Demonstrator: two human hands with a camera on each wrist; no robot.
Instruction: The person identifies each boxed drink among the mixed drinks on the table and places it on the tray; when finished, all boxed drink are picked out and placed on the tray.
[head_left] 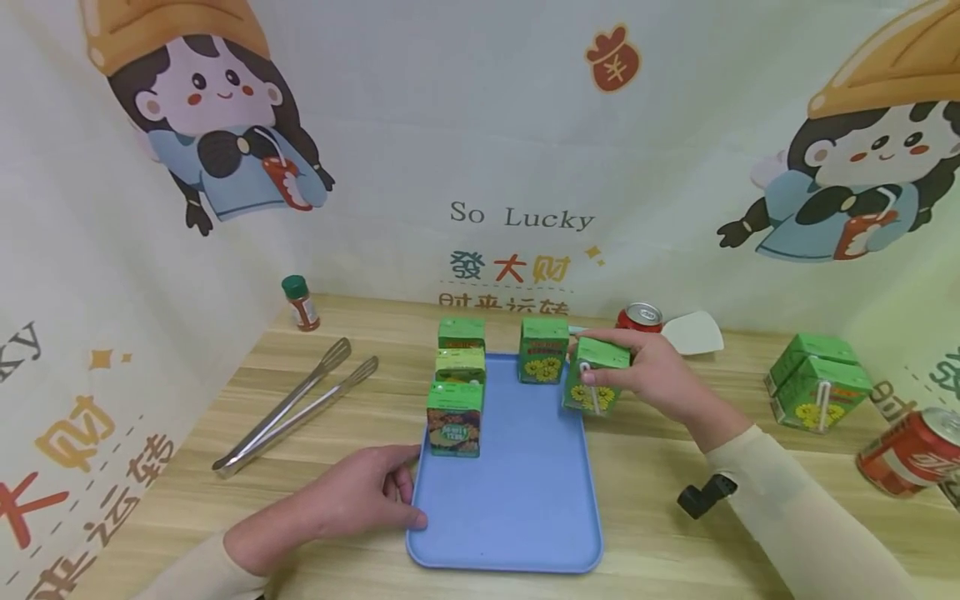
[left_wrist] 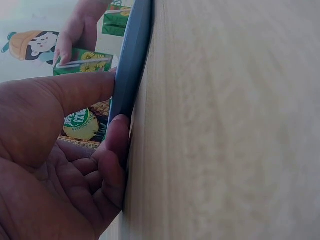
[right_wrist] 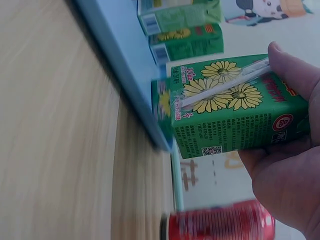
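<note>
My right hand grips a green drink carton with yellow flowers and a white straw on its face. The carton is slightly tilted over the right side of a blue tray; the right wrist view shows thumb and fingers on opposite sides of the carton. On the tray's left edge, my left hand holds the rim, with the thumb on it and curled fingers against its outer side. A row of green cartons stands along the tray's left side. Another flowered carton stands at the back right.
Metal tongs and a green-capped shaker lie and stand at left. Behind my right hand are a red can and a white spatula head. Two green cartons and a Coca-Cola can are at right.
</note>
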